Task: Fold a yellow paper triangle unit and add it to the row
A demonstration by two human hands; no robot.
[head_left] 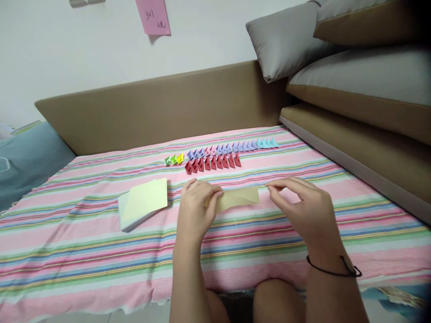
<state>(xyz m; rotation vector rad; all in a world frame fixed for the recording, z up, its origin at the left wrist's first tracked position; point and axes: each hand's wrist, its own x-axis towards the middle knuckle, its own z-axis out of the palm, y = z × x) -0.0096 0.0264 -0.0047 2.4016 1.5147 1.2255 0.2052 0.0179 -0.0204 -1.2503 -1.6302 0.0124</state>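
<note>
A folded strip of pale yellow paper [239,197] lies on the striped cloth [84,251] in front of me. My left hand [197,211] pinches its left end, fingers closed on the paper. My right hand [299,202] hovers just past the strip's right end, fingertips curled together; contact with the paper is unclear. To the left sits a stack of pale yellow square sheets [143,202]. Beyond the strip stand rows of small folded paper pieces: red ones [213,163], purple and pink ones [222,149], light blue ones [267,143] and green and yellow ones [173,159].
A brown padded backrest [161,107] runs behind the cloth. Grey and brown cushions [353,76] are stacked at the right. A pink note [153,17] hangs on the wall. A blue-grey pillow [27,157] lies at the left. My knees show at the bottom edge.
</note>
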